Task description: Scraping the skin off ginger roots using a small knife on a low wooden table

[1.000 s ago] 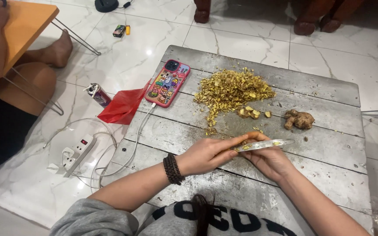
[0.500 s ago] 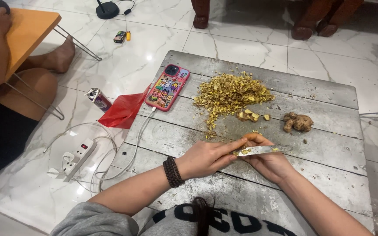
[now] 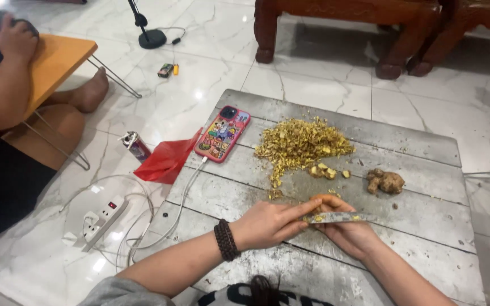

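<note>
My right hand point(image 3: 351, 235) grips a knife point(image 3: 344, 217) held flat just above the grey wooden board point(image 3: 426, 226), its blade speckled with yellow bits. My left hand point(image 3: 267, 224), with a dark beaded bracelet on the wrist, pinches the blade's left end between thumb and forefinger. A pile of chopped yellow root shavings point(image 3: 301, 144) lies past the hands, with a few cut chunks point(image 3: 323, 170) beside it. A whole knobbly ginger root point(image 3: 385, 181) rests to the right of the pile.
A phone in a colourful case point(image 3: 222, 135) lies on the board's left edge, its white cable running to a power strip point(image 3: 100, 221) on the tile floor. A red bag point(image 3: 165, 161) and a lighter point(image 3: 134, 144) sit beside it. Another person point(image 3: 12, 141) sits at left by an orange folding table point(image 3: 52, 68). Wooden furniture legs point(image 3: 392, 56) stand behind.
Both hands stay together at the knife and have shifted slightly right and lower on the board. My left fingers now lie further along the blade. The view has tilted up a little.
</note>
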